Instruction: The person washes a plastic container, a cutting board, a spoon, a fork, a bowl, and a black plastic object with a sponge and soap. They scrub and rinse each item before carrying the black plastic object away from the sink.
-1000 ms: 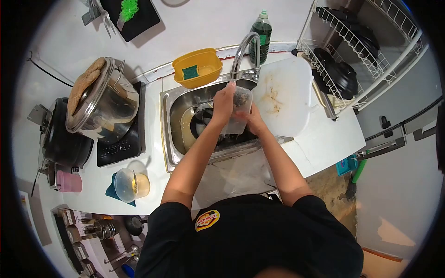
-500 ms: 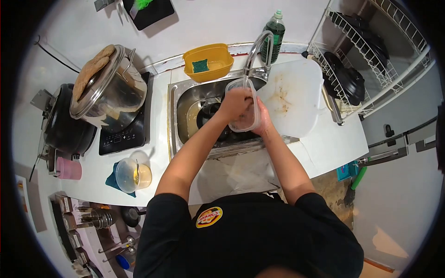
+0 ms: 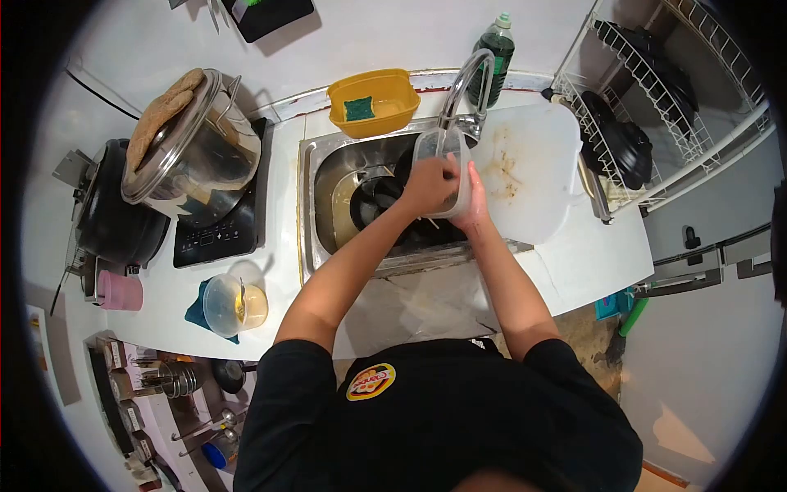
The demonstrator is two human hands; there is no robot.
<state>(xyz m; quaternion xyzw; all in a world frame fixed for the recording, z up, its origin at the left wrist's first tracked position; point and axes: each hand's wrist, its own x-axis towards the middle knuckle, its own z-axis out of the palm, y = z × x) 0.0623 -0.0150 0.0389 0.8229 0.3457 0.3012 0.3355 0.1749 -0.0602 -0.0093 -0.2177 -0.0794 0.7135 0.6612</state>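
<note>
A clear plastic container (image 3: 441,146) is tilted under the curved metal faucet (image 3: 456,92), above the sink (image 3: 321,156). My right hand (image 3: 471,199) holds it from its right side, fingers along the outer wall. Inside the container is my left hand (image 3: 433,185), its fingers curled against the inner wall; whether they grip something is hidden. Black dishes (image 3: 370,197) lie in the sink below. Behind the sink stands a yellow tub (image 3: 393,98) with a green sponge (image 3: 358,109) in it.
A white board (image 3: 533,164) with brown stains lies right of the sink, beside a wire dish rack (image 3: 648,74). Dish soap (image 3: 495,61) stands behind the faucet. A steel pot (image 3: 215,156) on an induction cooker (image 3: 217,238) and a clear tub (image 3: 223,305) are at left.
The container and both my hands have shifted slightly right and up in view. My left hand has moved a little within the container. The whole view has shifted slightly.
</note>
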